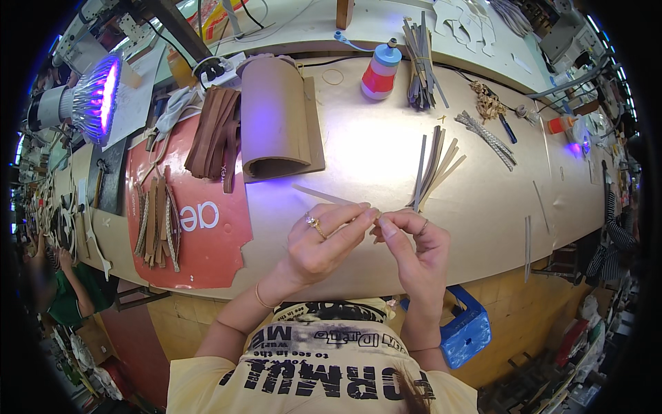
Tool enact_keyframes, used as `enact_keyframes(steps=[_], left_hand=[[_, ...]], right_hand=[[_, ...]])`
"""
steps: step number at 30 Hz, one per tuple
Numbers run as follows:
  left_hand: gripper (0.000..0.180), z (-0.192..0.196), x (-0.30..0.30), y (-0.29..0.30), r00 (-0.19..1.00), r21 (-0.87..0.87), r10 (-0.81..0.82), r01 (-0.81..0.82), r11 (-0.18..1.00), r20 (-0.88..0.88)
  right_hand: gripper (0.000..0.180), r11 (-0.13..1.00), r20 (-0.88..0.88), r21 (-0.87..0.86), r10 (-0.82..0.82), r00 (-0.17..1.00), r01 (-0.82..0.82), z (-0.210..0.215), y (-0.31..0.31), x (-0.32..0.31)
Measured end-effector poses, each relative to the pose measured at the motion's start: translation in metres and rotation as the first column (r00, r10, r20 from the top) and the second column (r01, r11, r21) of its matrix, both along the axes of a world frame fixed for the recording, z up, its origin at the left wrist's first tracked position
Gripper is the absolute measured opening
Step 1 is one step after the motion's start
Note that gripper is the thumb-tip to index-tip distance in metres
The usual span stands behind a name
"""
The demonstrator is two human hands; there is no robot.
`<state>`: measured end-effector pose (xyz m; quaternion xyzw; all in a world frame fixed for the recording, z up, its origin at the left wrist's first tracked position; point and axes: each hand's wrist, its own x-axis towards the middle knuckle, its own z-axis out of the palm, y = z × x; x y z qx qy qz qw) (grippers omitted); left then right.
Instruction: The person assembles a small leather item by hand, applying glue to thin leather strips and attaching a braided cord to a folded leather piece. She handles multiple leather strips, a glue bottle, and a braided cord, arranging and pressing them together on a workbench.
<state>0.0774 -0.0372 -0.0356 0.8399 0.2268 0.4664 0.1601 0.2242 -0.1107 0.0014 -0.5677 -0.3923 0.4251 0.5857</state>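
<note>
Hands (pixel 365 238) pinching, seemingly, thin strip (pixel 324 195).

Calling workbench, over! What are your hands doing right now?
Left hand and right hand both pinching one thin tan strip above the bench. More loose strips lie just beyond the fingers. Nothing blocking.

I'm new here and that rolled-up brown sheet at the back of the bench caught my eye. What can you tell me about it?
The rolled brown sheet looks like tan leather or stiff board, curled loosely into an open tube. Its open end faces the person, showing the inner curl. It lies on the pale workbench, its flat lower layer sticking out at the right. A bundle of dark brown strips lies against its left side, partly on a red mat. Neither hand touches it.
</note>
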Motion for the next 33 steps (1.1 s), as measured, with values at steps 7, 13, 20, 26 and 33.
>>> enact_keyframes(steps=[7,13,20,26,33], left_hand=[[0.039,-0.001,0.001,0.0,1.0,0.021,-0.001,0.001,1.0,0.006],[0.027,0.003,0.006,-0.01,0.979,-0.462,-0.025,0.118,0.879,0.203],[0.012,0.006,0.002,-0.007,0.95,-0.741,-0.018,0.255,0.621,0.312],[0.011,0.005,0.004,-0.008,0.942,-0.732,-0.008,0.266,0.628,0.336],[0.01,0.003,0.0,-0.006,0.936,-0.766,-0.031,0.307,0.565,0.352]], right_hand=[[0.009,0.999,-0.018,-0.035,-0.014,1.0,0.013,-0.001,0.0,0.0],[0.005,0.999,0.166,0.051,-0.023,0.986,0.014,-0.007,0.003,0.003],[0.003,0.988,0.376,0.148,-0.01,0.926,-0.049,-0.011,0.001,0.005],[0.003,0.986,0.345,0.167,-0.046,0.938,-0.013,-0.014,0.002,0.001],[0.003,0.988,0.412,0.15,-0.038,0.91,-0.027,-0.017,-0.001,0.001]])
